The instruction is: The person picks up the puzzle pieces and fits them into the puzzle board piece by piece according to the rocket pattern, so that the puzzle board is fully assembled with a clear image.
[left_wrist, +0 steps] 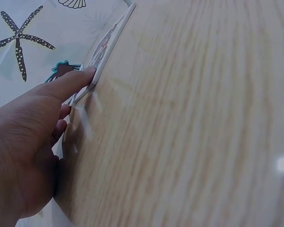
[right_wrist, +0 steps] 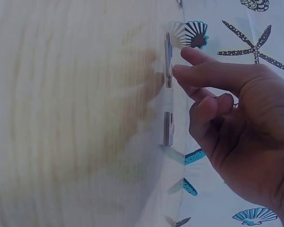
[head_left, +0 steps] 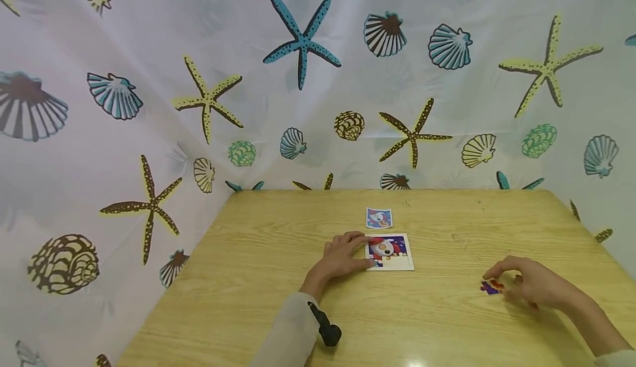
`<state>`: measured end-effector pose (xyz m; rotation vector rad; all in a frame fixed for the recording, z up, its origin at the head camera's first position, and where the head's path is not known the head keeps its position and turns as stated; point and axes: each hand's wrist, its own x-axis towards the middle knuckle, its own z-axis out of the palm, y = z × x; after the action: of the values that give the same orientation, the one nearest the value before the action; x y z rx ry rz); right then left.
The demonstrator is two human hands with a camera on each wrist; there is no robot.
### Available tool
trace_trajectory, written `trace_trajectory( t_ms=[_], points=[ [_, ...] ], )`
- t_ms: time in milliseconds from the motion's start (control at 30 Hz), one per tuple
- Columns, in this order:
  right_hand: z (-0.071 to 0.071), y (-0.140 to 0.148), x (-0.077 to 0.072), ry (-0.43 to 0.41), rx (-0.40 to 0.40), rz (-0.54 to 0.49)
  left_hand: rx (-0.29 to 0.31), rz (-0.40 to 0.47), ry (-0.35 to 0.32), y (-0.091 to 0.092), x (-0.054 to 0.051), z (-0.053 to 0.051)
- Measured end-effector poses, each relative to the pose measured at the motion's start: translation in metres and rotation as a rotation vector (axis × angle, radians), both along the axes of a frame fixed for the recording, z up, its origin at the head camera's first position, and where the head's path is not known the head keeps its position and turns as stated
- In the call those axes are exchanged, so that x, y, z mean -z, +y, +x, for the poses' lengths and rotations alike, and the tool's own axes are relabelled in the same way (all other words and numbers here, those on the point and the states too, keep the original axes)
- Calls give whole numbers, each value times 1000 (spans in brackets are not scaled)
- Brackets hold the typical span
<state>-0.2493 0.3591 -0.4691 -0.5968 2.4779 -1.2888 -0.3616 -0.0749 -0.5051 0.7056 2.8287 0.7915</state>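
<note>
On the table lies a white-framed jigsaw puzzle board (head_left: 397,265) with a red, white and purple picture, partly filled. My left hand (head_left: 343,255) rests at its left edge, the thumb and index finger touching it. In the left wrist view the thumb presses the edge of the puzzle board (left_wrist: 104,54). My right hand (head_left: 539,284) hovers over purple and orange puzzle pieces (head_left: 492,287), its thumb and index finger apart. From the right wrist view, thin puzzle pieces (right_wrist: 168,128) appear edge-on near the fingers of my right hand (right_wrist: 246,109), which hold nothing visible.
A small picture card (head_left: 379,218) lies behind the puzzle board. White cloth (head_left: 343,163) printed with starfish and shells hangs around the wooden table (head_left: 278,218). A black strap end (head_left: 325,325) sticks out at the left sleeve.
</note>
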Motion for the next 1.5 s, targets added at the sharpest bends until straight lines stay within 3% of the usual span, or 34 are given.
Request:
trace_trajectory(
  t_ms=[467,633,833,1500],
  points=[
    [-4,-5,10,105,70,70,14,-8,6,-1,0,-1],
    [-5,-8,11,101,49,50,13,-2,-15,-1,0,0],
    [-5,-11,11,17,57,0,9,-10,-11,0,-1,1],
    [-4,-17,12,25,88,33,13,-24,-2,1,4,-2]
  ],
)
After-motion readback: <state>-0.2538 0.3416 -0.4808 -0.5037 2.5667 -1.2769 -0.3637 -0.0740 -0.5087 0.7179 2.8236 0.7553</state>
